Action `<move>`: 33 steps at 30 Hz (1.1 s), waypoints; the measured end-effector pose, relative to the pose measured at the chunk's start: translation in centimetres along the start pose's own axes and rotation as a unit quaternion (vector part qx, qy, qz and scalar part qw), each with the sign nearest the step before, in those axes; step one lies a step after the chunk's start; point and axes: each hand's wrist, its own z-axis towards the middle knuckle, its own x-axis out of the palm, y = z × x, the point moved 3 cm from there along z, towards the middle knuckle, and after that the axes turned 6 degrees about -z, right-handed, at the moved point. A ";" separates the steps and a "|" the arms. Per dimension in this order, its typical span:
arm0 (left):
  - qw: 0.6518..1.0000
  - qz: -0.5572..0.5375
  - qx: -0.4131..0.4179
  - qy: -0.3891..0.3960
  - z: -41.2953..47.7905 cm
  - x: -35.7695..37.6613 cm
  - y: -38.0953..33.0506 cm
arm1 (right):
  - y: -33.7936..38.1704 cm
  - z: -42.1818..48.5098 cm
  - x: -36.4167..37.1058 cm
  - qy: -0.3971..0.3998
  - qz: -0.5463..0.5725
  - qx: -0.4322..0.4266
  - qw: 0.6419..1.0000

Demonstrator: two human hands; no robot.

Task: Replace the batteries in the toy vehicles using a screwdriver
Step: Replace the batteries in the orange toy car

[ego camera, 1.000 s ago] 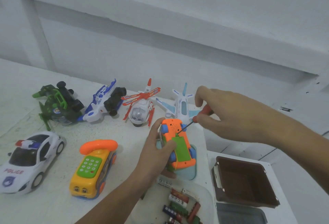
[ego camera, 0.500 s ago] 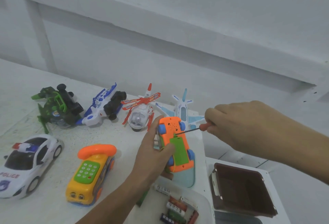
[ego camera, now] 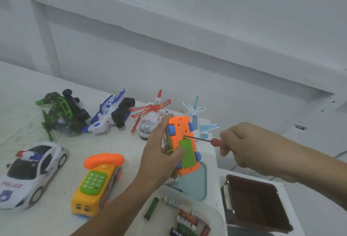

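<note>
My left hand grips a small orange toy car upside down above the table, its blue wheels and green battery cover facing me. My right hand holds a screwdriver by its red handle. The thin shaft points left and its tip touches the car's underside at the top edge of the green cover. Loose batteries lie in a white tray below my hands.
On the white table stand a police car, a yellow phone bus, a green vehicle, a blue-white vehicle, a helicopter and a plane. A brown box sits at the right, a pale teal lid under the car.
My right hand has slid to the right and lowered, drawing the screwdriver flatter while its tip stays at the cover's edge. The view has tilted slightly; the car is still held.
</note>
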 end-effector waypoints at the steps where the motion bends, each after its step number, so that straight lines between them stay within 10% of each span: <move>1: 1.000 0.006 0.007 0.000 -0.1 0.0 0.0 | -0.1 -0.1 0.1 0.020 0.078 0.029 0.996; 7: 0.997 0.064 0.038 -0.011 -0.2 -0.5 0.6 | -0.3 -0.5 1.4 0.112 0.252 0.081 0.958; 12: 0.988 0.129 0.080 -0.013 0.1 -0.6 0.6 | -0.6 -0.9 0.5 -0.020 0.026 -0.018 0.999; 21: 0.975 0.190 0.114 -0.014 0.0 -0.7 1.3 | 0.5 -1.8 1.6 -0.210 -0.344 -0.148 0.903; 27: 0.964 0.220 0.147 -0.011 -0.3 -0.6 0.8 | -0.7 -1.4 1.8 -0.062 -0.037 -0.008 0.997; 33: 0.957 0.240 0.160 -0.005 -0.8 -0.5 0.8 | -2.3 -0.8 3.2 0.109 0.352 0.149 0.918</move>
